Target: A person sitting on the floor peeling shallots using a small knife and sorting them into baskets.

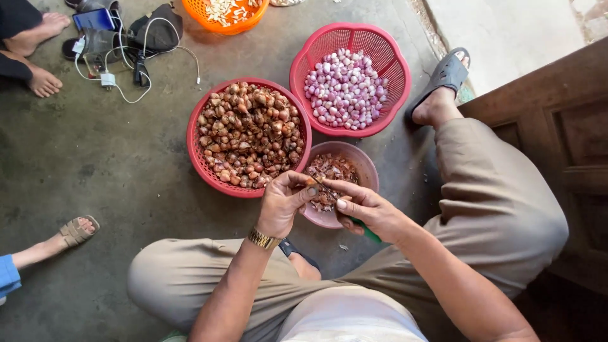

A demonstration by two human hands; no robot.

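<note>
Shallot (311,182), one, brown-skinned, pinched in left hand (283,204) fingertips above small pink bowl (368,170) of peelings. Right hand (369,209) closed around a green-handled knife (367,230), thumb pressing toward the shallot. Baskets: three. One red basket (197,158) of unpeeled shallots, one red basket (395,60) of peeled purple ones, one orange basket (201,12) at top edge. Concrete floor; phone and white cables top left.

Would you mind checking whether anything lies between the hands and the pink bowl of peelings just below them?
Nothing visible does. The left hand and right hand meet over the near rim of the pink bowl, peeling a shallot, with open air down to the skins inside.
</note>
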